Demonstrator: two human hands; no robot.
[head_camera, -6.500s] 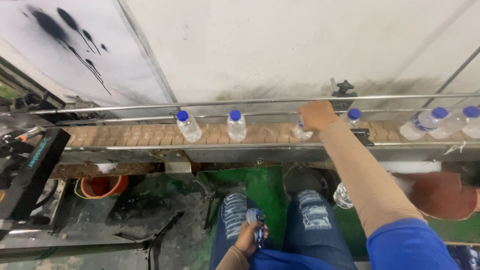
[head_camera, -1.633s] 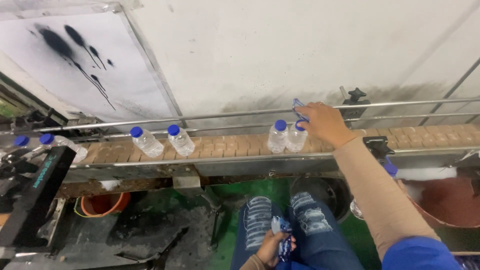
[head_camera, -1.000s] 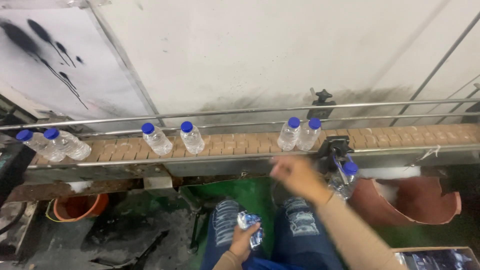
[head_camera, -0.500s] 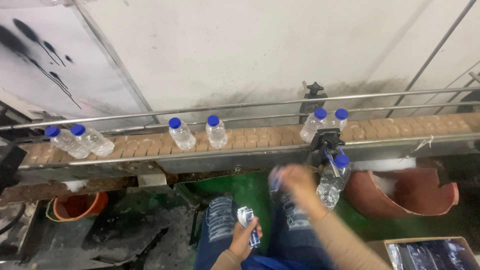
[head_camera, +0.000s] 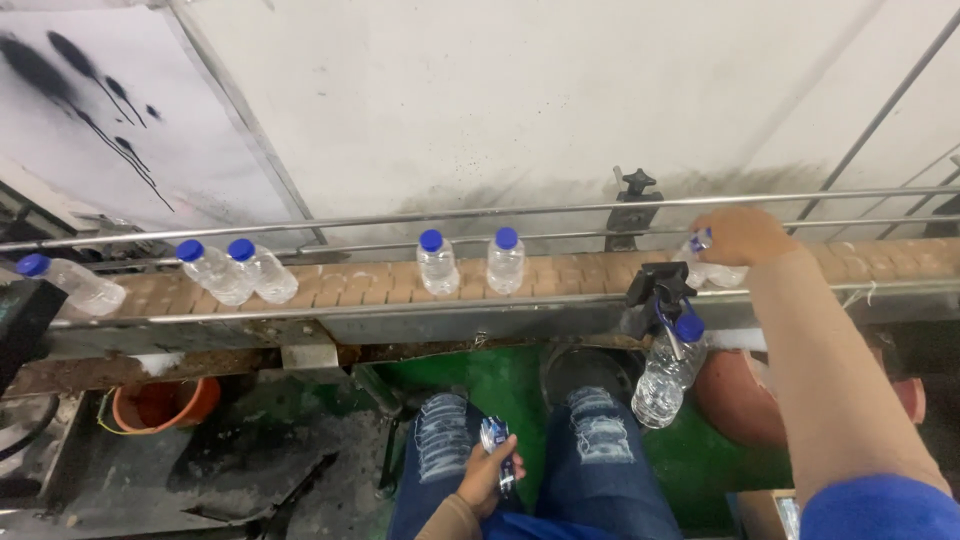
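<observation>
Clear plastic bottle (head_camera: 712, 262) with a blue cap stands on the brown slatted conveyor (head_camera: 560, 280), under the right hand (head_camera: 742, 234), whose fingers curl closed around its top. Half a second earlier this hand was low, near the knees. Left hand (head_camera: 487, 472) fingers grip small blue-white labels (head_camera: 497, 450).

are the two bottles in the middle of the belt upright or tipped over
Upright: both middle bottles stand on the conveyor belt with blue caps on top.
</observation>
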